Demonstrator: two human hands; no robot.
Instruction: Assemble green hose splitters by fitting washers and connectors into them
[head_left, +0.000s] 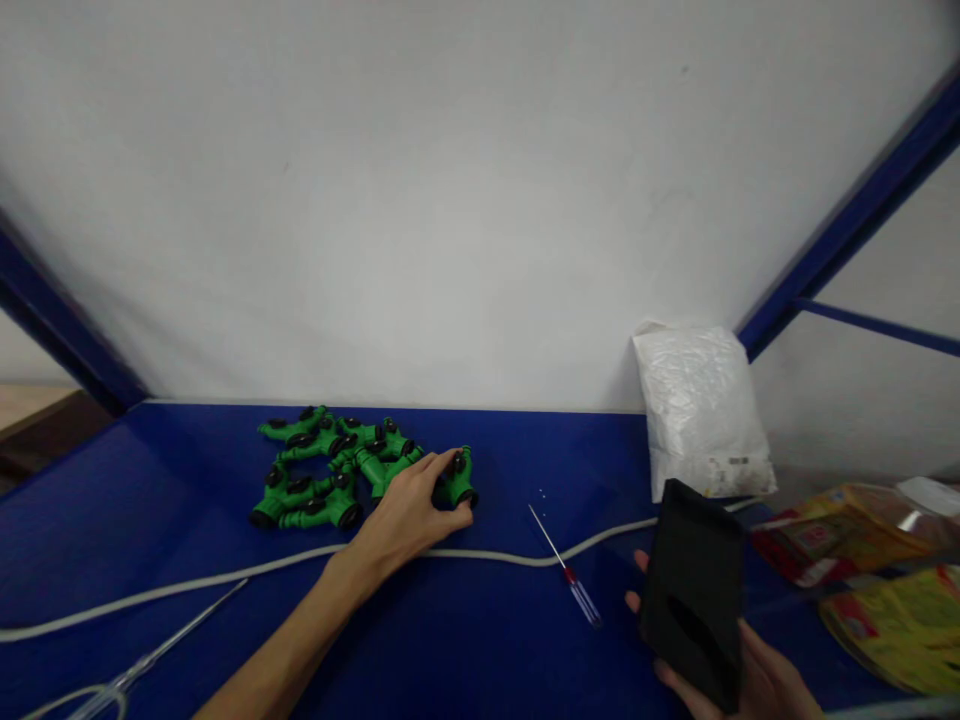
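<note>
My left hand reaches over the blue surface, its thumb and fingers closed around a green Y-shaped hose splitter with black fittings. That splitter rests on the surface, partly hidden by my fingers. Just left of it lie several more green splitters, grouped loosely with black knobs and collars. At the lower right, my right hand grips a black phone-like slab, tilted with its dark face up. Between my hands is a screwdriver with a clear and red handle, its thin shaft pointing away from me.
A pale cable runs across the blue tabletop. A white plastic parcel leans on the wall at right, near colourful food packets. A long thin tool lies lower left. Blue frame posts flank the wall.
</note>
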